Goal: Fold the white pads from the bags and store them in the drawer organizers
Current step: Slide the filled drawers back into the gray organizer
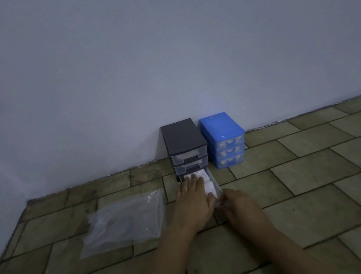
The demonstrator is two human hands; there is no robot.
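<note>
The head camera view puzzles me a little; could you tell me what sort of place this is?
Probably a bare room indoors, with the work done on the floor: a tiled floor meets a plain wall, and two small drawer organizers, grey and blue, stand against it.

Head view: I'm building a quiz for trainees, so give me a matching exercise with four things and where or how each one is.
Things:
1. grey organizer
2. blue organizer
3. plastic bag
4. left hand

States:
A. lies flat on the floor tiles
B. all drawers closed
C. rests flat on the white pads
D. bottom drawer pulled out

Pairs: 1-D, 2-B, 3-A, 4-C
</note>
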